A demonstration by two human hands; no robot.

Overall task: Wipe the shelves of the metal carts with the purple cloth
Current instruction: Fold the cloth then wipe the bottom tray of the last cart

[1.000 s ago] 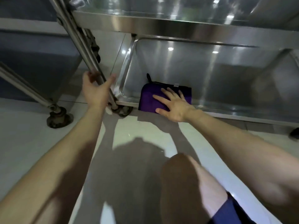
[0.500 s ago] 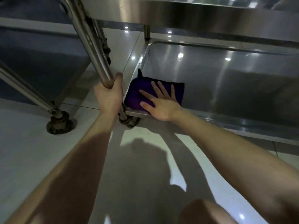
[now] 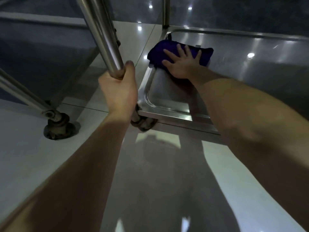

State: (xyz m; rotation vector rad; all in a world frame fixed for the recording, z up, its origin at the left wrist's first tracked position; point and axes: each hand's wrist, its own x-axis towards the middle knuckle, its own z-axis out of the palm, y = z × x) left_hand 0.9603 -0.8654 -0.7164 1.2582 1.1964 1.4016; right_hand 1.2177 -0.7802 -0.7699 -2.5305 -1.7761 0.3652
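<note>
Purple cloth [image 3: 168, 52] lies folded into an oblong on the bottom shelf [image 3: 242, 76] of the metal cart, up in the shelf's far left corner, with its left short end lapping onto the raised rim. Its long axis runs left to right across the view, roughly in line with the far rim, and a small dark loop [image 3: 169, 37] sticks up from its far left corner, towards the rear post.

The right hand [image 3: 182, 66] rests flat on top of it, fingers straight and spread, palm bearing down. That broad, open press probably keeps the whole pad in contact with the steel (a pinch would only drag one edge).

The left hand [image 3: 119, 91] grips the near corner post [image 3: 102, 36], fingers curled round the tube and thumb up against it. I judge this as bracing: the cart stands on a caster [image 3: 143, 123] and could roll on the glossy floor [image 3: 167, 181] under a sideways push.

A second cart's caster [image 3: 57, 126] stands well apart to the left.
</note>
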